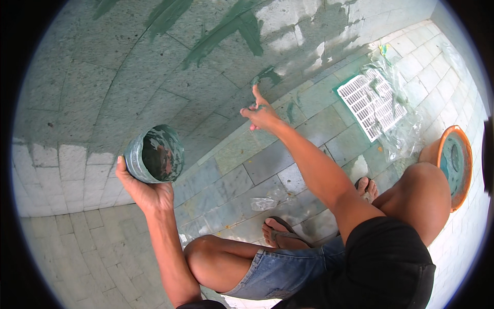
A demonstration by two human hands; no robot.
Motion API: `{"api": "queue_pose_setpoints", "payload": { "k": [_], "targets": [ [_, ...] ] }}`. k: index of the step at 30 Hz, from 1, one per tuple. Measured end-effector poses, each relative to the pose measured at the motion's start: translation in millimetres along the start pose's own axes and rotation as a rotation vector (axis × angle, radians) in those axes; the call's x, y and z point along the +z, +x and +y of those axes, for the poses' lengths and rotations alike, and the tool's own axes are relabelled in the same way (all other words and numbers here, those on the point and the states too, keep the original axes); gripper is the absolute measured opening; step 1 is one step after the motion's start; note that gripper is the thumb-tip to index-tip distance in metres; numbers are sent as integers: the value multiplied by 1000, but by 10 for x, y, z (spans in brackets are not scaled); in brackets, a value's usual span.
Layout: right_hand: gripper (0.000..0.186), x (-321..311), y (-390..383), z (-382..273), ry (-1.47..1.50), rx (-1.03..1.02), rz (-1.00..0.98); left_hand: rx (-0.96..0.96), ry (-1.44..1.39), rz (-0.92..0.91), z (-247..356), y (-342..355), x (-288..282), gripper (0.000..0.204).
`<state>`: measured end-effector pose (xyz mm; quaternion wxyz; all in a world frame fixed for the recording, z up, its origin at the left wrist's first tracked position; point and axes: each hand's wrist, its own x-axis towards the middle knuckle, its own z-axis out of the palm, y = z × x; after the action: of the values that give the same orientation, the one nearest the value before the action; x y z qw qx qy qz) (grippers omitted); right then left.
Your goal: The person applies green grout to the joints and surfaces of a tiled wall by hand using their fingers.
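1. Green-smeared container (135, 158), round, open-mouthed: held before the tiled wall (139, 95), left of the view's middle, mouth turned partly toward the camera.
2. Left hand (148, 191): curled around the container's side and underside, gripping it; most fingers hidden.
3. Handling, judged: fairly light, contents permitting; probably thin-sided, slippery where smeared. Best hold — low on the body, away from the coated rim.
4. Right hand (263, 117): fingers loosely spread, green-marked, apparently empty, by a green smear (269, 77) on the wall; contact cannot be told.
5. Edges: wall beside both hands, meeting the tiled floor (270, 160) along a slanting line.
6. Room: widest between the hands — knees, white grate (368, 100) and orange bucket (470, 167) bound the right.
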<state>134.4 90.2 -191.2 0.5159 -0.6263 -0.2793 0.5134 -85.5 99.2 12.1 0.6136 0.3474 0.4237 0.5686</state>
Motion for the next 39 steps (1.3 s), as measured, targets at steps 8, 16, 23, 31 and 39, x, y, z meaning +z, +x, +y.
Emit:
{"api": "queue_pose_setpoints", "payload": {
  "k": [8,16,23,31,39],
  "targets": [
    [89,-356,161,201,166,-199,357,-12,19,-33,3,-70,112,46],
    [97,-131,226,135,87,-97,199,-16,-19,-67,20,-47,39,46],
    [95,-19,186,150,-12,-57,19,-13,-16,-37,21,-61,29,47],
    [89,-203,273,457,183,-241,369,-67,-19,-101,17,-83,55,45],
    [92,-230,314,293,-220,-112,373,-48,-20,-88,46,-91,28,45]
  ]
}}
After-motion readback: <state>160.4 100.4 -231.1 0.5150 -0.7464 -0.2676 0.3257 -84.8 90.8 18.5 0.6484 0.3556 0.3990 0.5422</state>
